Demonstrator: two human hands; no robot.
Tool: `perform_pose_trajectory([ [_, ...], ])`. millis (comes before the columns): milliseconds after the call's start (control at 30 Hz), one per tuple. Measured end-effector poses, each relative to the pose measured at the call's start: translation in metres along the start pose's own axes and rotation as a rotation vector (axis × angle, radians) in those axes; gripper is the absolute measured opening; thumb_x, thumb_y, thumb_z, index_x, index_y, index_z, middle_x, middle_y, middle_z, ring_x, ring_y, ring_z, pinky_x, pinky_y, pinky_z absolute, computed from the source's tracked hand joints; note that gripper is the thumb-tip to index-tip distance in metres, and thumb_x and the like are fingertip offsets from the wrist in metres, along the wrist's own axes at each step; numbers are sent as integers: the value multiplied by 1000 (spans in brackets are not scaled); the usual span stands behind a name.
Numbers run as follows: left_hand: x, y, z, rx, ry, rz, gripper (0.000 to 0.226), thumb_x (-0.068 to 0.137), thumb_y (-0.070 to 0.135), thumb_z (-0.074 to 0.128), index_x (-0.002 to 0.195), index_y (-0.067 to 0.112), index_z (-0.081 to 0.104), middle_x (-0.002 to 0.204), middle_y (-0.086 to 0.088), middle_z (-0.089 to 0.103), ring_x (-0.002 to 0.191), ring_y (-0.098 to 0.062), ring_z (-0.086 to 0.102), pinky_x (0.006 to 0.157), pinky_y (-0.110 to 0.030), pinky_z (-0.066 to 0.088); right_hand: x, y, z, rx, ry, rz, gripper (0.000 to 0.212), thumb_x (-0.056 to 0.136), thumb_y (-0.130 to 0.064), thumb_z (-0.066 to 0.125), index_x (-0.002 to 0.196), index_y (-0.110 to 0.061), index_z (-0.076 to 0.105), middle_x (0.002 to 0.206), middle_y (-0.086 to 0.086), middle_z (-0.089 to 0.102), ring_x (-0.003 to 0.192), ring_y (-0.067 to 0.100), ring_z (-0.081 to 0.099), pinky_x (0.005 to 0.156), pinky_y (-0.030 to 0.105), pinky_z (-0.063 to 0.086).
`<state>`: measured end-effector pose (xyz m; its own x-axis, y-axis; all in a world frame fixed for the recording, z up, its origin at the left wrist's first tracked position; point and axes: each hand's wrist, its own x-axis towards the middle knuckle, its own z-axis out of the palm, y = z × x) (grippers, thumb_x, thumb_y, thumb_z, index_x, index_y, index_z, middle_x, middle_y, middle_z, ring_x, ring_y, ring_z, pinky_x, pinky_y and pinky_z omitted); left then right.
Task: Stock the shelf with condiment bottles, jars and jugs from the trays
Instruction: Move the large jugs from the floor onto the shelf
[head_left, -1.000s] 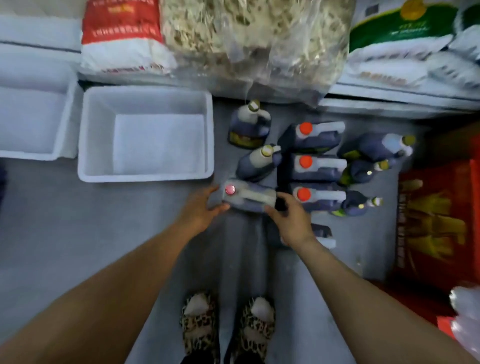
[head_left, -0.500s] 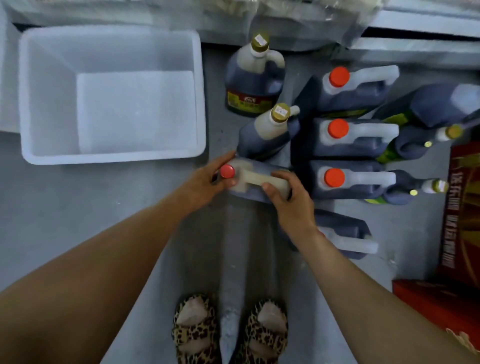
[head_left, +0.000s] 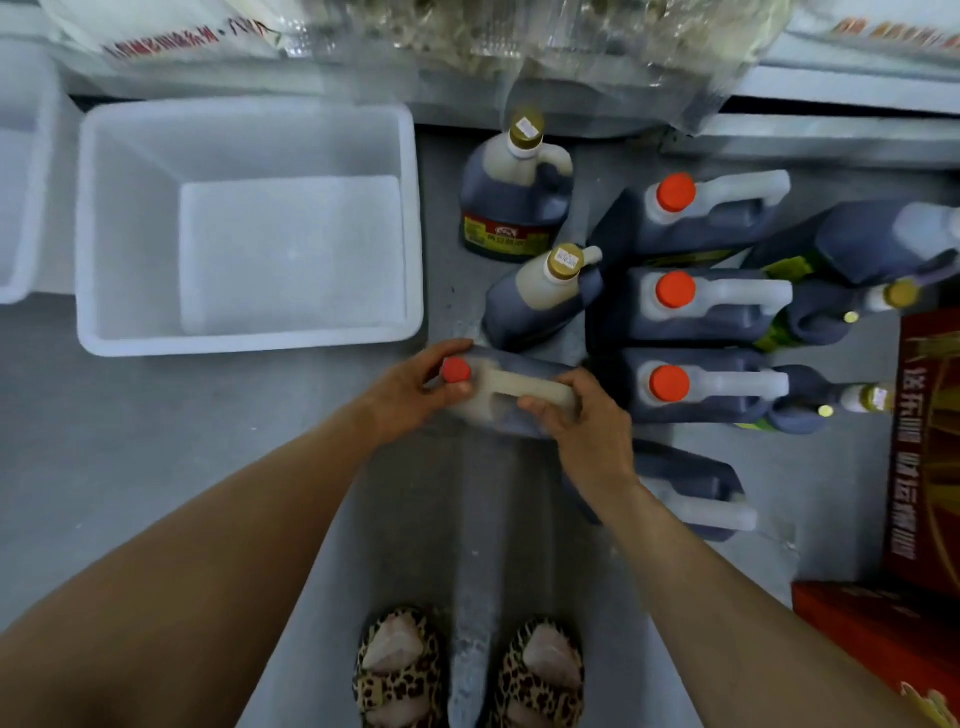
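A dark jug with a red cap (head_left: 506, 395) stands on the grey floor in front of me. My left hand (head_left: 410, 387) cups its neck just under the cap. My right hand (head_left: 587, 421) is wrapped around its pale handle. Behind it to the right stand three more red-capped jugs (head_left: 696, 301) in a row. Two gold-capped jugs (head_left: 524, 197) stand behind it, and another jug (head_left: 696, 493) sits partly hidden under my right forearm. An empty white tray (head_left: 249, 228) lies to the left.
Smaller dark bottles (head_left: 831, 306) lie at the far right beside red cartons (head_left: 930, 441). Bagged goods (head_left: 467, 36) sit on the low shelf along the top. A second white tray (head_left: 21, 182) shows at the left edge. My sandalled feet (head_left: 467, 670) are below.
My head has dropped closer to the jugs. Both hands have tightened on the red-capped jug, the left around its neck and the right through the handle. The jug has barely moved.
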<state>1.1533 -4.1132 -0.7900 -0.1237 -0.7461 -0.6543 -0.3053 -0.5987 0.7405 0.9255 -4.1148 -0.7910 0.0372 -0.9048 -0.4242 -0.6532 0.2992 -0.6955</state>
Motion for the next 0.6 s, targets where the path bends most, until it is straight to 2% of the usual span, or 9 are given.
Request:
perform_pose_trajectory([
  [100, -23, 16, -1, -117, -31, -115, 42, 95, 17, 63, 134, 27, 52, 122, -4, 59, 111, -20, 59, 92, -42, 56, -12, -20, -18, -130, -62, 61, 39, 80, -60, 71, 96, -26, 59, 90, 0, 68, 88, 25, 62, 77, 40, 50],
  [233, -70, 47, -4, -190, -33, -225, 32, 95, 18, 63, 125, 24, 58, 113, -9, 64, 100, -20, 65, 85, -39, 58, -47, -47, -50, -271, -131, 30, 38, 86, -62, 63, 100, -27, 59, 94, 1, 71, 96, 30, 65, 77, 40, 49],
  [267, -85, 58, -5, -187, -30, -239, 31, 95, 19, 63, 125, 24, 59, 111, -8, 65, 97, -18, 65, 82, -37, 59, -57, -56, -59, -291, -140, 25, 37, 87, -61, 61, 101, -28, 59, 94, 1, 72, 96, 30, 66, 78, 41, 50],
  [400, -142, 115, -16, -134, -18, -255, 29, 95, 24, 63, 124, 23, 60, 103, -1, 64, 85, -10, 62, 55, -19, 56, -97, -108, -106, -300, -114, 8, 37, 88, -63, 59, 107, -31, 60, 97, 3, 72, 96, 32, 66, 78, 43, 52],
  [500, -185, 169, -30, -115, -27, -236, 37, 93, 29, 65, 130, 22, 59, 116, -8, 65, 91, -15, 65, 57, -21, 55, -125, -159, -149, -353, -70, -7, 39, 88, -64, 58, 109, -31, 60, 99, 5, 73, 98, 35, 64, 77, 42, 50],
  [600, -228, 233, -45, -73, -30, -167, 37, 91, 34, 67, 126, 23, 62, 112, -8, 67, 93, -18, 67, 61, -25, 57, -155, -213, -198, -354, 4, -50, 41, 87, -66, 57, 109, -32, 60, 99, 9, 73, 98, 38, 65, 76, 44, 51],
])
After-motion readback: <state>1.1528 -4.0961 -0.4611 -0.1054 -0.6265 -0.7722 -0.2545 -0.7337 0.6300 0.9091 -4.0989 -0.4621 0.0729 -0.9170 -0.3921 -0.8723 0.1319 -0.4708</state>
